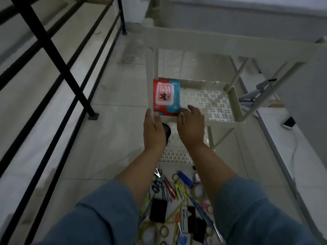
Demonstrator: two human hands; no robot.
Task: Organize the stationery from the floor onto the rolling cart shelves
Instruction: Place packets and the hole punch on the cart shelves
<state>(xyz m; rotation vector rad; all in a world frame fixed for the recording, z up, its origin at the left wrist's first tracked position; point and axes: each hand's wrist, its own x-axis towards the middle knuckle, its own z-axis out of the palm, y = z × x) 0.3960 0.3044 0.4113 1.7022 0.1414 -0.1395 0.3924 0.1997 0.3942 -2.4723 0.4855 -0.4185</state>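
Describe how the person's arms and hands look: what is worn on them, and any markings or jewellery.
The left sleeve and right sleeve are loose blue-grey cloth, ending partway along the forearms, which are bare beyond that. The left hand and right hand are bare too: no gloves, rings or watch show.

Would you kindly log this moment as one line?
wet wipes pack: on cart shelf, left end | left hand, right hand: at its near edge | stationery: on floor
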